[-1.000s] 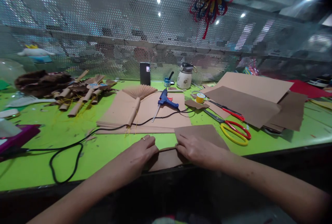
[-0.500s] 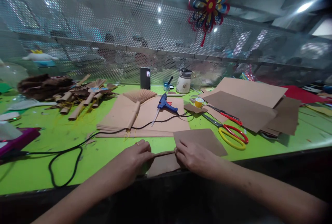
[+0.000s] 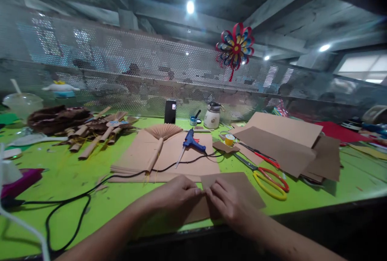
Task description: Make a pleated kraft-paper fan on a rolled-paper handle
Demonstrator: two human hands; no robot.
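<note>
At the table's front edge lies a piece of brown paper (image 3: 198, 209), its far edge rolled or folded into a narrow strip. My left hand (image 3: 178, 196) pinches that strip from the left. Close beside it, my right hand (image 3: 225, 198) grips the same strip, fingers bent over it. Another brown paper sheet (image 3: 242, 186) lies flat beneath and behind my right hand. Past my hands, a pleated paper fan (image 3: 163, 132) with a rolled handle rests on a stack of light brown paper (image 3: 130, 160). A blue glue gun (image 3: 192, 142) stands on that stack.
Scissors (image 3: 269, 184) with red and yellow handles lie right of my hands, near a second pair (image 3: 266, 159) and yellow tape (image 3: 229, 140). Large paper sheets (image 3: 278, 148) spread at right. A black cord (image 3: 121, 174) crosses the left side, below several rolled-handle fans (image 3: 96, 136).
The view has tilted up, so the tabletop sits lower in the picture. My left hand has moved right along the strip, and the two hands are now nearly touching.
</note>
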